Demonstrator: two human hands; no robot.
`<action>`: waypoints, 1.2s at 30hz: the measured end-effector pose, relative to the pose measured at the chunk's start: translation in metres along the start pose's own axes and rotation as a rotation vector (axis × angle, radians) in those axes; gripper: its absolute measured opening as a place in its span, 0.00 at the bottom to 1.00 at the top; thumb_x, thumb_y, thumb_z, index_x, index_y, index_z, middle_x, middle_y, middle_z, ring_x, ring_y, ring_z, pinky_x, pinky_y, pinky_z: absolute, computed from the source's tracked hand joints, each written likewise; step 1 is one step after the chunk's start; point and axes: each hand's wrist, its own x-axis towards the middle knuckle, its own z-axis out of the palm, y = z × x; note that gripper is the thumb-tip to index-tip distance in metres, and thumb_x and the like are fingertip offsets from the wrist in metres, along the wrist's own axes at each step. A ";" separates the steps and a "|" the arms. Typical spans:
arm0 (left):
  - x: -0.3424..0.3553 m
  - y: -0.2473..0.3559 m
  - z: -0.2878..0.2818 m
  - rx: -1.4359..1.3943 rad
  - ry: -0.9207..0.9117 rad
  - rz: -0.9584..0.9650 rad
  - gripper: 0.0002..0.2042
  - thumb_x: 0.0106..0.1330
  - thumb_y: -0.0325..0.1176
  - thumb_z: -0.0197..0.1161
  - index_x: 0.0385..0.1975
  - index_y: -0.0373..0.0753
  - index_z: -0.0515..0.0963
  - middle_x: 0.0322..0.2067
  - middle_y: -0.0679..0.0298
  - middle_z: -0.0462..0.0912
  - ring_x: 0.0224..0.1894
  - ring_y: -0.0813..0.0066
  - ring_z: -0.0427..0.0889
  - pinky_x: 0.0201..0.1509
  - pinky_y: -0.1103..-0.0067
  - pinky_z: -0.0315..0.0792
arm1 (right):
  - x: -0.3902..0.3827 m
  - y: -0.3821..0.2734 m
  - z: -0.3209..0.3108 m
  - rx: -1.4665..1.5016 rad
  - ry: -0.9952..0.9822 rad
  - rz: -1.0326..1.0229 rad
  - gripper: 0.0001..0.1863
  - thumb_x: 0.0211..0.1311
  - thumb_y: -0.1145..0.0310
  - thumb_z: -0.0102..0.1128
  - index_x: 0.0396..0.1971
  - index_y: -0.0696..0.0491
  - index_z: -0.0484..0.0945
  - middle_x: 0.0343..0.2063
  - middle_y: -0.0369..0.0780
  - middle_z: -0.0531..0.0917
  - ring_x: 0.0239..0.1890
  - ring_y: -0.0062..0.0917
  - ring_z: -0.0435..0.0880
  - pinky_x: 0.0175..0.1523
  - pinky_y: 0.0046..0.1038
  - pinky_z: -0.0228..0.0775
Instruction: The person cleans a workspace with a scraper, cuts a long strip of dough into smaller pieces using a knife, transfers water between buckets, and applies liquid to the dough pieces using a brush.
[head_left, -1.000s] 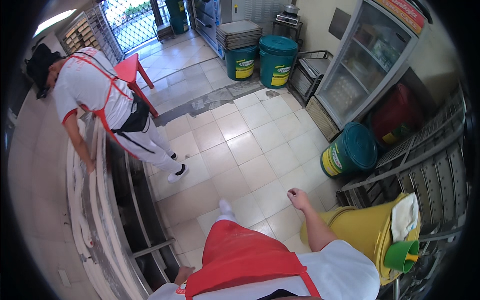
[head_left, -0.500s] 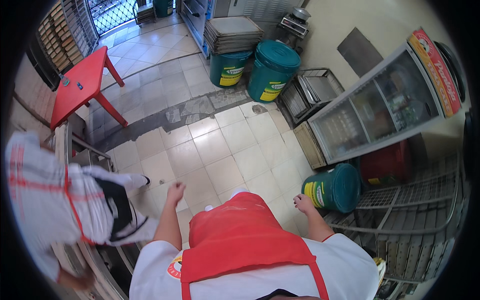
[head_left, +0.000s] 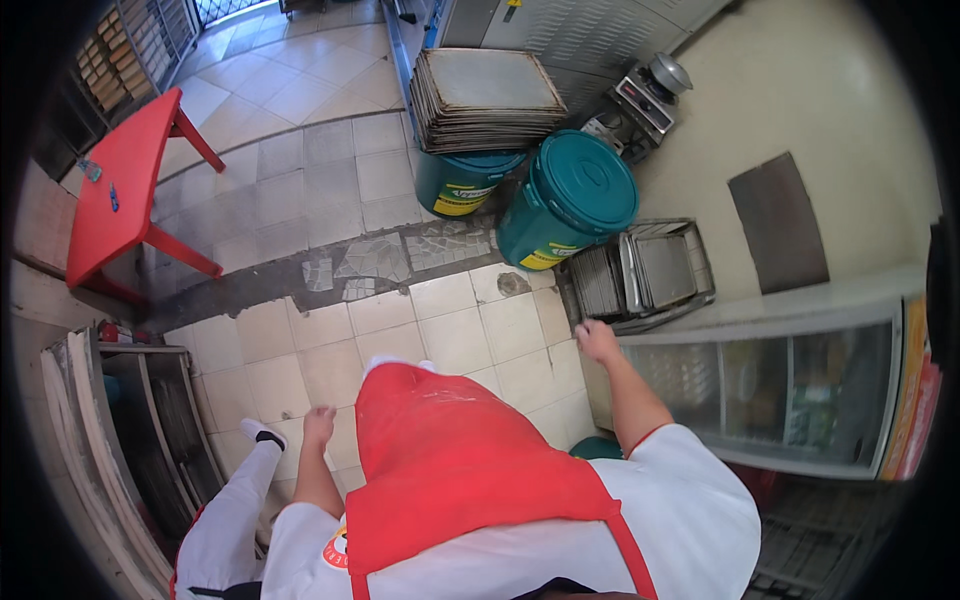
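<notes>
My left hand (head_left: pixel 319 425) hangs low over the tiled floor, left of my red apron (head_left: pixel 440 430). Its fingers are loosely curled, with nothing visible in them. On the other side, my right hand (head_left: pixel 598 340) is held forward with the fingers folded in, and no object shows in it. In the picture it lies nearest to a crate of metal trays (head_left: pixel 655 270) and the glass-door fridge (head_left: pixel 750 385), apparently touching neither.
Lidded green bins (head_left: pixel 585 185) stand ahead, one beneath stacked baking trays (head_left: pixel 490 85). A red table (head_left: pixel 125 190) is at far left. Below it stands a metal rack (head_left: pixel 150 400). A co-worker's white-trousered leg (head_left: pixel 235 510) is close on my left. A pot (head_left: pixel 670 72) sits far right.
I have moved forward; the bins, trays and crate are nearer. My right hand has swung forward and up, and my left hand has dropped back. The co-worker has slipped toward the lower edge.
</notes>
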 end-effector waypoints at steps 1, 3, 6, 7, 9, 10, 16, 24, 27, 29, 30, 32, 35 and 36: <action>-0.009 -0.004 0.011 -0.061 -0.014 -0.145 0.16 0.65 0.38 0.67 0.42 0.29 0.83 0.34 0.55 0.87 0.34 0.65 0.85 0.39 0.70 0.79 | 0.042 -0.004 -0.019 0.081 0.009 0.039 0.18 0.69 0.58 0.54 0.31 0.58 0.84 0.24 0.47 0.86 0.30 0.39 0.88 0.40 0.40 0.78; -0.017 0.001 0.029 -0.140 -0.026 -0.372 0.13 0.66 0.37 0.66 0.39 0.31 0.82 0.29 0.61 0.83 0.27 0.72 0.80 0.30 0.74 0.75 | 0.132 -0.013 -0.055 0.123 -0.040 0.106 0.19 0.70 0.56 0.53 0.33 0.58 0.84 0.30 0.51 0.86 0.37 0.48 0.85 0.46 0.45 0.77; -0.006 -0.004 0.059 -0.245 0.009 -0.579 0.12 0.68 0.35 0.66 0.41 0.32 0.80 0.27 0.64 0.81 0.24 0.76 0.77 0.26 0.76 0.73 | 0.237 -0.045 -0.103 -0.013 -0.109 0.143 0.20 0.71 0.56 0.52 0.37 0.59 0.83 0.40 0.59 0.84 0.48 0.57 0.82 0.54 0.50 0.74; 0.005 -0.002 0.076 -0.307 0.024 -0.638 0.12 0.68 0.35 0.66 0.42 0.32 0.80 0.27 0.64 0.81 0.24 0.76 0.77 0.26 0.76 0.72 | 0.276 -0.041 -0.106 -0.070 -0.095 0.135 0.20 0.71 0.56 0.53 0.38 0.59 0.83 0.40 0.58 0.84 0.48 0.57 0.82 0.54 0.50 0.74; 0.041 0.038 0.091 -0.292 -0.045 -0.639 0.13 0.71 0.36 0.65 0.45 0.32 0.78 0.28 0.65 0.80 0.26 0.76 0.77 0.28 0.77 0.73 | 0.321 -0.010 -0.120 -0.171 -0.074 0.190 0.19 0.71 0.56 0.53 0.39 0.58 0.84 0.40 0.58 0.85 0.48 0.56 0.82 0.54 0.49 0.74; 0.055 0.065 0.099 -0.256 -0.040 -0.593 0.13 0.72 0.37 0.64 0.46 0.33 0.78 0.30 0.65 0.81 0.28 0.77 0.77 0.31 0.77 0.73 | 0.340 0.000 -0.130 -0.214 -0.050 0.209 0.19 0.71 0.56 0.54 0.40 0.58 0.84 0.40 0.57 0.85 0.47 0.55 0.83 0.54 0.48 0.75; 0.102 0.281 0.130 -0.405 0.077 -0.312 0.17 0.74 0.41 0.62 0.52 0.34 0.78 0.40 0.66 0.82 0.40 0.77 0.78 0.47 0.79 0.72 | 0.523 0.085 -0.208 -0.434 -0.053 0.315 0.21 0.74 0.54 0.51 0.44 0.58 0.83 0.42 0.57 0.85 0.50 0.55 0.83 0.55 0.48 0.76; 0.050 0.293 0.244 -0.297 0.068 -0.687 0.16 0.74 0.40 0.62 0.52 0.35 0.79 0.41 0.66 0.83 0.41 0.77 0.78 0.44 0.79 0.72 | 0.764 0.218 -0.284 -0.779 0.179 0.416 0.24 0.68 0.56 0.51 0.44 0.64 0.82 0.44 0.60 0.85 0.51 0.54 0.84 0.57 0.49 0.76; 0.001 0.288 0.297 -0.228 -0.121 -0.877 0.15 0.74 0.39 0.61 0.52 0.37 0.78 0.40 0.66 0.82 0.39 0.77 0.79 0.41 0.79 0.71 | 0.814 0.255 -0.302 -0.751 0.304 0.510 0.27 0.70 0.52 0.51 0.47 0.64 0.81 0.45 0.60 0.85 0.53 0.55 0.83 0.58 0.49 0.75; -0.022 0.298 0.318 -0.265 -0.142 -1.031 0.14 0.74 0.37 0.61 0.53 0.37 0.78 0.39 0.65 0.83 0.38 0.75 0.80 0.40 0.80 0.71 | 0.827 0.267 -0.304 -0.753 0.330 0.529 0.29 0.71 0.50 0.51 0.48 0.65 0.80 0.46 0.60 0.85 0.54 0.55 0.83 0.59 0.49 0.75; -0.029 0.301 0.329 -0.277 -0.162 -1.048 0.14 0.74 0.38 0.61 0.54 0.38 0.77 0.39 0.66 0.82 0.38 0.76 0.80 0.39 0.80 0.71 | 0.837 0.280 -0.314 -0.763 0.346 0.527 0.31 0.72 0.46 0.50 0.48 0.64 0.80 0.46 0.59 0.85 0.54 0.55 0.82 0.58 0.48 0.74; -0.041 0.301 0.341 -0.323 -0.179 -1.087 0.15 0.74 0.40 0.61 0.53 0.39 0.77 0.38 0.67 0.82 0.37 0.78 0.80 0.38 0.80 0.70 | 0.851 0.297 -0.325 -0.761 0.384 0.540 0.31 0.72 0.47 0.49 0.46 0.65 0.80 0.46 0.60 0.84 0.54 0.56 0.83 0.59 0.49 0.74; -0.051 0.297 0.353 -0.358 -0.146 -1.120 0.15 0.75 0.42 0.61 0.53 0.40 0.77 0.38 0.69 0.82 0.36 0.80 0.79 0.38 0.81 0.69 | 0.864 0.308 -0.323 -0.745 0.346 0.525 0.31 0.74 0.47 0.47 0.46 0.65 0.80 0.47 0.60 0.84 0.54 0.55 0.83 0.59 0.49 0.73; -0.051 0.298 0.354 -0.352 -0.126 -1.128 0.15 0.75 0.42 0.61 0.53 0.41 0.77 0.38 0.69 0.82 0.36 0.80 0.79 0.38 0.81 0.69 | 0.867 0.309 -0.323 -0.736 0.323 0.515 0.31 0.74 0.47 0.46 0.47 0.64 0.81 0.48 0.59 0.84 0.54 0.55 0.82 0.59 0.49 0.73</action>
